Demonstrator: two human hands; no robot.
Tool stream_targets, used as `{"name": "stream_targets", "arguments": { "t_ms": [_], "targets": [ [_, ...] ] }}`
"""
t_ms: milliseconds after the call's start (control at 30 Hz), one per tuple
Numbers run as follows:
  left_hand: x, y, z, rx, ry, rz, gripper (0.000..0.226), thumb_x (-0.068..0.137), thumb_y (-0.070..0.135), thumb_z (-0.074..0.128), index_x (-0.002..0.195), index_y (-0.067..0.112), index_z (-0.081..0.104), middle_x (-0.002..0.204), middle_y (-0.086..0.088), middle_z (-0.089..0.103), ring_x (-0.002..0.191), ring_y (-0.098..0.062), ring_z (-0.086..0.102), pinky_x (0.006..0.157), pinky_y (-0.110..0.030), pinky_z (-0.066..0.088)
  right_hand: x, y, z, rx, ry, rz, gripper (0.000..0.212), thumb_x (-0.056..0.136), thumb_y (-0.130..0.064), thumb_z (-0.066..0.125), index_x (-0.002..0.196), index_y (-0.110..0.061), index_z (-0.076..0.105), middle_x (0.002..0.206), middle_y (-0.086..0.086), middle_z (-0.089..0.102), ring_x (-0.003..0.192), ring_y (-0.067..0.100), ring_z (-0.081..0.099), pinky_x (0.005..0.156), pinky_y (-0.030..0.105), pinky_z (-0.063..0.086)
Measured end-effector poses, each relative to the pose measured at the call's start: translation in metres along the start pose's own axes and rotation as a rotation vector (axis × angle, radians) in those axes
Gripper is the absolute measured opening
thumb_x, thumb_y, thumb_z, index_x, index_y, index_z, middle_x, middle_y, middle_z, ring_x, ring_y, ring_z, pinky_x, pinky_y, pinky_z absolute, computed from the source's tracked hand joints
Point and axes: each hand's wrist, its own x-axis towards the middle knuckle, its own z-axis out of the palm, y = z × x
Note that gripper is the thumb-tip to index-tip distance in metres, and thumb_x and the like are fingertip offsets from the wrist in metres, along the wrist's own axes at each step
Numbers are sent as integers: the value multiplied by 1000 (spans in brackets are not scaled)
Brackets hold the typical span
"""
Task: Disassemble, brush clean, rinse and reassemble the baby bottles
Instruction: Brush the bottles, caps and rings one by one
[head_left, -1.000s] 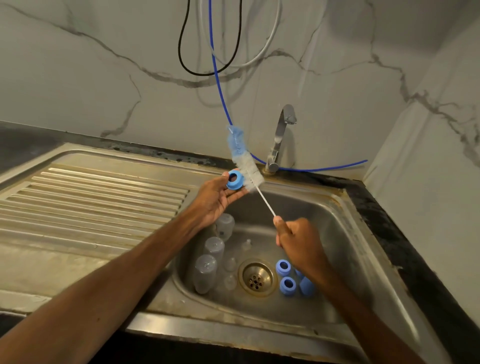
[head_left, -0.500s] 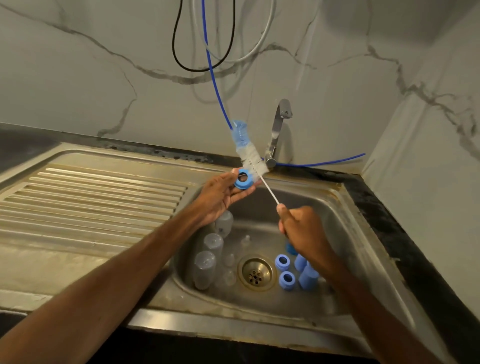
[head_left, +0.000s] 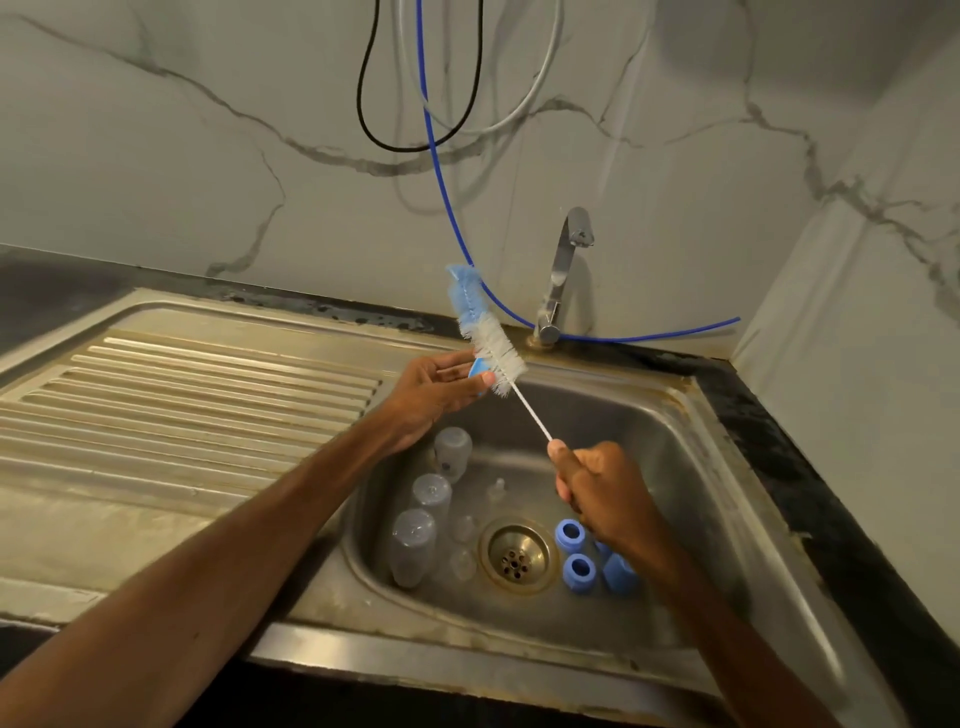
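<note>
Left hand was held over the ten o'clock corner of the sink, its fingers stretched almost straight, with a blue ring pinched between the thumb and the fingertips. Half a second earlier the ring's hole had been turned toward the camera; now the ring was seen nearly edge-on, mostly hidden behind the thumb and the bristles. The fingers had also been straightened since then.

One brush was gripped by its thin white handle in the right hand, which was closed into a fist round it. The brush's slant toward eleven o'clock was kept as before, and its white bristles were laid against the ring, with the blue tip above.

In the basin, three clear bottles were lined up at nine o'clock from the drain. Three small clear teats could be made out between the bottles and the drain, though faintly. At three o'clock from the drain, three blue parts were plainly seen, and a fourth was half covered by the right wrist. With the one in the left hand, five were counted.

One tap was mounted at twelve o'clock on the rim. One blue tube was hung down the wall behind it.
</note>
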Motion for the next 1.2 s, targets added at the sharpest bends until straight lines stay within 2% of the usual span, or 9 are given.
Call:
{"name": "stream_targets", "arguments": {
  "t_ms": [133, 333, 500, 600, 767, 867, 933, 1067, 1200],
  "targets": [
    [1, -1, 3, 119, -59, -20, 48, 81, 24, 80, 126, 10, 69, 119, -9, 74, 113, -27, 70, 96, -38, 58, 18, -10, -1, 28, 38, 11, 62, 105, -31, 50, 45, -17, 52, 34, -5, 41, 31, 5, 39, 51, 24, 32],
    [0, -6, -14, 281, 2, 21, 47, 80, 30, 77, 115, 0, 69, 105, -10, 77, 98, -26, 75, 79, -29, 62, -6, -4, -4, -4, -104, -39, 60, 106, -31, 50, 49, -12, 54, 37, -5, 43, 35, 4, 40, 52, 22, 33],
    [1, -6, 3, 246, 94, 15, 46, 78, 48, 71, 94, 5, 69, 82, -4, 74, 73, -16, 69, 67, -22, 58, 9, -9, 6, 3, 3, -11, 62, 105, -31, 50, 45, -16, 53, 34, -6, 44, 33, 4, 42, 54, 23, 34],
    [2, -6, -2, 231, 211, -18, 55, 75, 59, 68, 94, 6, 72, 86, -5, 74, 70, -11, 63, 62, -18, 54, -5, -1, 9, 3, -23, -64, 62, 106, -29, 51, 45, -15, 51, 35, -6, 43, 34, 5, 41, 52, 22, 33],
    [2, -5, 17, 9, 222, -181, 60, 69, 65, 67, 88, 9, 70, 74, -2, 67, 63, -8, 59, 61, -16, 54, 6, -10, 19, -60, 87, -83, 62, 105, -32, 51, 51, -2, 56, 38, -3, 48, 39, 5, 45, 52, 28, 39],
    [5, -1, 17, -255, 309, -192, 70, 68, 57, 74, 110, 1, 70, 98, -10, 78, 83, -15, 75, 69, -20, 60, 0, -5, 29, -110, 124, -129, 67, 103, -42, 47, 58, 7, 55, 50, 17, 55, 45, 22, 47, 55, 40, 43],
    [4, -2, 19, -338, 324, -197, 67, 72, 53, 75, 115, 1, 68, 111, -14, 76, 97, -20, 76, 77, -24, 62, -6, -2, 33, -112, 146, -136, 70, 97, -50, 40, 57, 7, 54, 52, 20, 56, 51, 34, 54, 55, 42, 44],
    [3, -4, 36, -466, 381, -175, 44, 85, 37, 77, 112, 3, 69, 112, -15, 76, 99, -22, 76, 79, -26, 63, 8, -4, 36, -138, 242, -60, 64, 105, -37, 47, 59, 5, 59, 54, 18, 60, 56, 34, 59, 60, 41, 44],
    [4, -3, 28, -476, 448, -143, 46, 83, 35, 80, 115, 3, 68, 112, -15, 76, 100, -25, 76, 81, -31, 63, -3, 1, 42, -154, 209, -37, 60, 105, -32, 48, 60, 6, 60, 56, 19, 61, 59, 35, 60, 61, 40, 43]
  ]
}}
